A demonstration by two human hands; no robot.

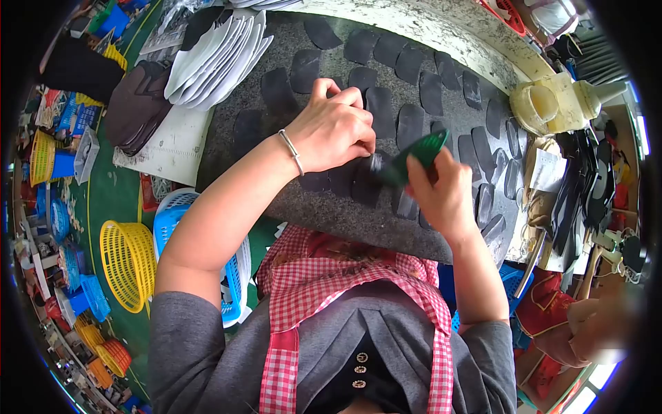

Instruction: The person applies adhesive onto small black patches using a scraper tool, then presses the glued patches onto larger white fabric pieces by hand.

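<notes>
The dark piece (365,190) at my hands lies on the bench (310,222), about midway along its near edge and set slightly in from it. It is flat, matte and near-black, with a roughly rectangular outline. Its upper end bears a pale, glossy patch; the rest of that end is partly hidden by my fingers and the tool.

My right hand (445,196) is closed round a green tool (429,146), flat and broad, with a ribbed outer end. Its lower end is blurred, beside the glossy patch; I cannot tell whether it touches. My left hand (338,127) is bent over the piece, fingers curled, fingertips at its upper end; whether they pinch or merely press, I cannot tell. The two hands are apart, the tool between them.

Similar pieces (360,46) lie in loose rows towards the far edge, corners rounded, surfaces dull. Those near the right edge look narrower, several with a greyish sheen. A pale container (541,102) stands at the far right corner.
</notes>
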